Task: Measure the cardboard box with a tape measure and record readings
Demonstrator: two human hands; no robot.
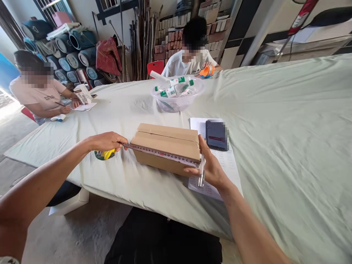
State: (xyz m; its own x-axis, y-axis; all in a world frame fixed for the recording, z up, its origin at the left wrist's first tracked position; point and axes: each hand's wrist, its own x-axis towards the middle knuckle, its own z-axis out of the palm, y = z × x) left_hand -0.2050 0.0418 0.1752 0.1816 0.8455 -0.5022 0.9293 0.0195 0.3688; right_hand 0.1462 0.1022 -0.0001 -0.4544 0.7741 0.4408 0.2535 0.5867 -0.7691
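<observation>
A closed brown cardboard box (pixel 167 136) lies in front of me on the cloth. Along its near upper edge runs a printed measuring tape (pixel 162 153), stretched from corner to corner. My left hand (pixel 108 142) pinches the tape just off the box's left corner. At the other end my right hand (pixel 210 163) grips the box's right side, fingers around the corner where the tape meets it. A slim silver and clear pen (pixel 201 178) sticks down from that hand. Below my left hand is a yellow and dark round object (pixel 106 154), partly hidden; I cannot tell its kind.
Printed paper (pixel 229 165) and a phone (pixel 216 135) lie right of the box. Beyond stands a clear basin (pixel 176 105) of plastic bottles. One person (pixel 38 93) writes at the left; another (pixel 189 60) sits opposite, holding an orange object (pixel 206 71). A pale cloth (pixel 288 146) covers the table.
</observation>
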